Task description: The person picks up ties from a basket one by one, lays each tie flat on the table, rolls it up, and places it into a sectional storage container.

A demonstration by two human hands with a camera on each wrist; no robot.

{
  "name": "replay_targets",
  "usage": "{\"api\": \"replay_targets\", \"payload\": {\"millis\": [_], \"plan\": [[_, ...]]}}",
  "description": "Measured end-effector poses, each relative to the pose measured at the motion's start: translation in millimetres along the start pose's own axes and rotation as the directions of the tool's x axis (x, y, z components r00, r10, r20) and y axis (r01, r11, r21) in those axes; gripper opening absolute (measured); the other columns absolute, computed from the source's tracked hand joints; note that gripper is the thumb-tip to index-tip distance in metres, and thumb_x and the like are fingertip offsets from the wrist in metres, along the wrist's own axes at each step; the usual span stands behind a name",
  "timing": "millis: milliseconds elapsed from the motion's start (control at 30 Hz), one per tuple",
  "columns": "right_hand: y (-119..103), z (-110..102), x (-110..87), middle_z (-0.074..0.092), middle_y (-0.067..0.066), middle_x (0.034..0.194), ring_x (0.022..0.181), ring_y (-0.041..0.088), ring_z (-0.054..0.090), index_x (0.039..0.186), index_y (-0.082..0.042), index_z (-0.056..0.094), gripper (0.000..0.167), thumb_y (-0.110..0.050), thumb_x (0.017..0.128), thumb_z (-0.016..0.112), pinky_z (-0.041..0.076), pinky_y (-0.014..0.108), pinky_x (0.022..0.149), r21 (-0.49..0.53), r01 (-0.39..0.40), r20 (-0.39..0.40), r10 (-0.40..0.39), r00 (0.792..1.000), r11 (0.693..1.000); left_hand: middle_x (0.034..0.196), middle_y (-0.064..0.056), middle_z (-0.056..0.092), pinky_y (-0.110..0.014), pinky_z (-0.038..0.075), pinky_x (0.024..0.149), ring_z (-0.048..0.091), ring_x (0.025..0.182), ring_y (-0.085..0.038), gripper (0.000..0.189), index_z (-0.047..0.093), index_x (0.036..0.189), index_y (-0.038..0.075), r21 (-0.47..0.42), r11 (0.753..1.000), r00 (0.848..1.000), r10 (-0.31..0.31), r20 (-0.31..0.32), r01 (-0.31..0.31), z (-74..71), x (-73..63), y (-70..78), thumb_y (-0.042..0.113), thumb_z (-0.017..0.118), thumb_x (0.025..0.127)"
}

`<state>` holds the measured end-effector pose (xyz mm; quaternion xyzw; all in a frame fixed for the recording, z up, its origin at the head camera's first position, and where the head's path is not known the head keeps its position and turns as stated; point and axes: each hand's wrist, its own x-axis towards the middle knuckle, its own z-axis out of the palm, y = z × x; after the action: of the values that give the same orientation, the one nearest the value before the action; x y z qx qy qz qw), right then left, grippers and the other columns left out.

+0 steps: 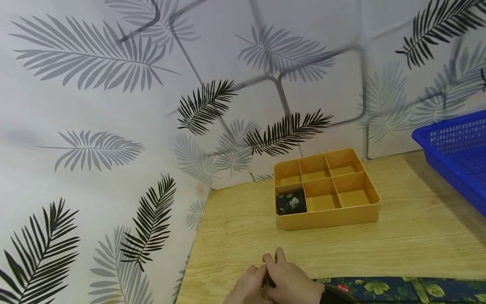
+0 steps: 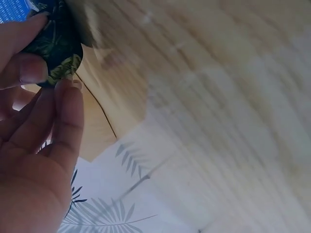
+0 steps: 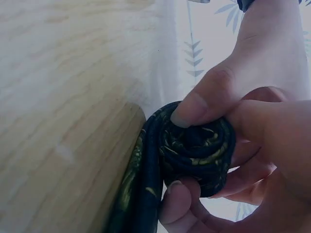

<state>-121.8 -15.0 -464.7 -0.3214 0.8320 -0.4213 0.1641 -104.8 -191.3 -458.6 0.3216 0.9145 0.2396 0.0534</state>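
Observation:
A long folded strip of dark blue cloth [image 1: 373, 287] with a yellow-green flower print lies along the near edge of the head view. Its end is wound into a tight roll [image 3: 197, 145]. Thumb and fingers of my right hand [image 1: 290, 280] grip that roll, the thumb over its spiral end in the right wrist view. My left hand [image 1: 248, 287], close beside the right, pinches the cloth [image 2: 51, 46] too, between thumb and fingers in the left wrist view. In the head view my hands hide most of the roll.
Beyond my hands stands a yellow divided box [image 1: 326, 218]. A dark floral cloth roll [image 1: 291, 202] lies in its front left compartment. At the right is a blue plastic basket [image 1: 444, 164]. A leaf-patterned wall covering [image 1: 159, 114] borders the wooden table [image 1: 228, 228].

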Motion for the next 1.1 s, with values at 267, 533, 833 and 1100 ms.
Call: {"api": "replay_targets", "payload": {"millis": [267,533,833,1100], "plan": [[0.1,-0.6,-4.7,0.037,0.010,0.106,0.053,0.013,0.043,0.135,-0.006,0.048,0.042,-0.023,0.099,0.061,0.032,0.027,0.047,0.081,-0.040,-0.017,0.042,0.999,0.996,0.104,0.000,0.069,-0.017,0.051,0.069,0.060,0.081,0.003,0.044,0.060,0.121,0.011,-0.280,0.916,0.954,-0.249,0.169,0.289,1.1,3.8,3.7,0.017,0.081,0.083],[2.7,-1.6,-9.4,0.038,0.011,0.111,0.051,0.012,0.042,0.139,-0.004,0.045,0.043,-0.019,0.100,0.058,0.034,0.024,0.047,0.131,-0.010,0.001,0.010,1.000,0.991,0.101,0.001,0.068,-0.018,0.051,0.070,0.063,0.082,-0.001,0.041,0.061,0.121,0.013,-0.337,0.875,0.937,-0.311,0.159,0.347,8.0,1.7,4.6,0.016,0.079,0.084],[-2.2,-1.9,-9.8,0.042,0.008,0.102,0.058,0.013,0.041,0.132,-0.005,0.052,0.044,-0.024,0.094,0.064,0.034,0.026,0.047,-0.119,0.009,-0.052,-0.015,0.999,0.993,0.095,0.003,0.072,-0.013,0.051,0.067,0.064,0.077,0.002,0.034,0.064,0.115,0.012,-0.156,0.950,0.959,-0.255,0.121,0.272,6.8,3.7,10.5,0.020,0.079,0.085],[-5.2,6.3,-8.2,0.039,0.006,0.095,0.046,0.007,0.031,0.126,-0.006,0.055,0.047,-0.032,0.091,0.071,0.028,0.023,0.039,-0.277,0.047,-0.182,-0.100,0.978,0.960,0.084,0.005,0.070,-0.008,0.046,0.062,0.058,0.068,0.008,0.034,0.060,0.108,0.013,-0.036,0.979,0.977,-0.195,0.090,0.199,6.3,4.9,15.6,0.020,0.081,0.083]]}}
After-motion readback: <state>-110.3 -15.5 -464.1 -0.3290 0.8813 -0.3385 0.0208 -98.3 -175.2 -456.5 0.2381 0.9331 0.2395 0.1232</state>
